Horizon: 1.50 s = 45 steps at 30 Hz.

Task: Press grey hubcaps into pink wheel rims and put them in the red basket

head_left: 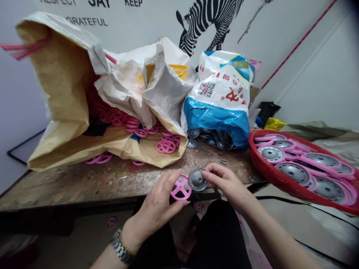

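Note:
My left hand (158, 200) holds a pink spoked ring (181, 190) between thumb and fingers, just over the table's front edge. Pinched in my right hand (224, 183) is a grey disc (198, 179) with a small centre hole. The disc's left edge meets or slightly overlaps the ring's right side; whether they touch is unclear. More pink rings (166, 146) spill from the mouth of a large paper-lined sack (64, 86). Grey discs (192, 143) lie at the opening of a blue and white bag (217, 116).
On the right stands a red basket (254, 157) full of pink rings fitted with grey discs (270, 153). A yellow basket (179, 71) shows behind the white sack. The worn table (70, 186) ends just before my legs. Pink rings (111, 222) lie on the floor.

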Each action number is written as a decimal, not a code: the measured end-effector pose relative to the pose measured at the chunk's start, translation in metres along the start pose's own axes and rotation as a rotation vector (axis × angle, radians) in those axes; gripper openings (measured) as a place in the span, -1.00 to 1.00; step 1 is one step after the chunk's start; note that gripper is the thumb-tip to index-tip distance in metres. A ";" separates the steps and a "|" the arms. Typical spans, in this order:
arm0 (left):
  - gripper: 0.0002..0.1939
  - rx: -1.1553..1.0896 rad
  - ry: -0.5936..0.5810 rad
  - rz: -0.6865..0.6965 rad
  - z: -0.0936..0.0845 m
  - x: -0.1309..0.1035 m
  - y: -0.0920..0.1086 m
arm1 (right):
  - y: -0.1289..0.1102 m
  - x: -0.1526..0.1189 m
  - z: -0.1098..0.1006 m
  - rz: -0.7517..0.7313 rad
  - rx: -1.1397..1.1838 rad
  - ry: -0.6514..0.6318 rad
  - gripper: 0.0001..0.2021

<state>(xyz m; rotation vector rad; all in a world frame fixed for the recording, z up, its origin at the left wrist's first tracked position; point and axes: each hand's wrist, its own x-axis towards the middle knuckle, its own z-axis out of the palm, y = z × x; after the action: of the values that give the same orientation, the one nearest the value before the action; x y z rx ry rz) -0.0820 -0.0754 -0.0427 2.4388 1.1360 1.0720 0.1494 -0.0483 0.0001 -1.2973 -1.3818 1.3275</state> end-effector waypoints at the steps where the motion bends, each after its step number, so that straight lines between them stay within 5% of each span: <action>1: -0.18 -0.004 -0.017 0.025 0.001 0.000 0.003 | 0.003 -0.003 0.006 0.027 0.051 -0.025 -0.54; 6: -0.11 -0.007 -0.036 0.096 0.009 -0.002 0.010 | 0.020 -0.013 0.028 0.073 0.189 -0.085 -0.53; 10: -0.11 -0.077 -0.034 0.033 0.015 -0.005 0.012 | 0.029 -0.018 0.040 0.003 0.229 -0.012 -0.59; 14: -0.21 -0.342 0.005 -0.297 0.020 -0.005 0.019 | 0.029 -0.022 0.044 -0.067 0.248 0.079 -0.63; 18: -0.45 -0.896 -0.116 -0.727 0.022 -0.002 0.029 | 0.030 -0.027 0.045 -0.128 0.202 0.118 -0.70; 21: -0.56 -1.096 -0.116 -0.825 0.021 0.001 0.033 | 0.034 -0.031 0.046 -0.143 0.180 0.126 -0.74; 31: -0.76 -0.898 -0.101 -0.628 0.017 -0.001 0.031 | 0.031 -0.038 0.041 -0.144 0.050 0.002 -0.82; 37: -0.70 -0.818 -0.211 -0.556 0.013 -0.001 0.032 | 0.034 -0.046 0.042 -0.205 -0.055 0.037 -0.84; 45: -0.67 -0.613 -0.110 -0.517 0.028 -0.006 0.035 | 0.042 -0.050 0.050 -0.275 -0.161 0.131 -0.79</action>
<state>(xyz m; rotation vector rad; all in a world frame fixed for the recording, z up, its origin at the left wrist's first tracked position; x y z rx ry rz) -0.0457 -0.1008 -0.0483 1.5980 1.1053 0.9254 0.1142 -0.1090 -0.0425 -1.2222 -1.5359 0.9471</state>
